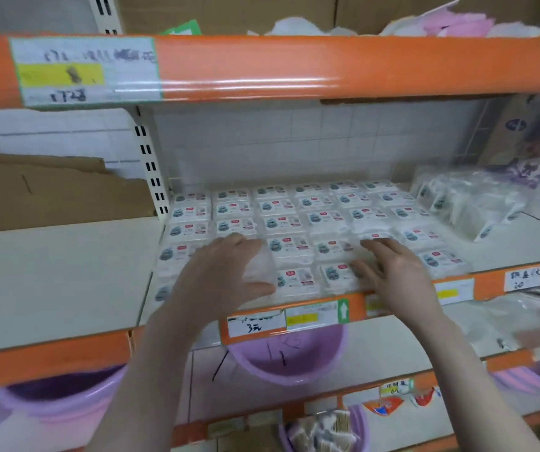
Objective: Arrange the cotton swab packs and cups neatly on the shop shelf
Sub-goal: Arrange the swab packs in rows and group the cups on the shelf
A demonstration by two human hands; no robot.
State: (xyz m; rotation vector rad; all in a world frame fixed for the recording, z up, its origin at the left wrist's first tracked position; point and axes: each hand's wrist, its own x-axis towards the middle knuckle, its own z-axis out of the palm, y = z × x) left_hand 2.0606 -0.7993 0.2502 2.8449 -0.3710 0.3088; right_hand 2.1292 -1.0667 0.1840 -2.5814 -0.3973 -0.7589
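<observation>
Cotton swab packs [290, 223] lie flat in neat rows on the middle shelf [66, 272], right under both hands and behind them. Each small clear pack has a white label with a blue-green picture and a red mark.

The left hand [223, 275] has its fingers and thumb curled round one clear pack [260, 265] near the front edge. The right hand [389, 272] lies flat on the packs with its fingers spread out, pressing down and gripping nothing. The two hands are apart, with a few packs between them.

To the right of the right hand, a pile of soft clear bags [464, 203] stands on the same shelf, with a purple printed bag [536, 177] just behind it. To the left of the left hand, the shelf is bare, with brown cardboard [50, 190] at the back.

Below the hands, a purple bowl [290, 353] sits on the next shelf down. Another purple tub [324, 429] lower down holds small packets, too blurry to tell apart.

The shelf edges are orange [294, 63] with paper price tags [281, 319]. White tiles [294, 141] cover the wall behind.
</observation>
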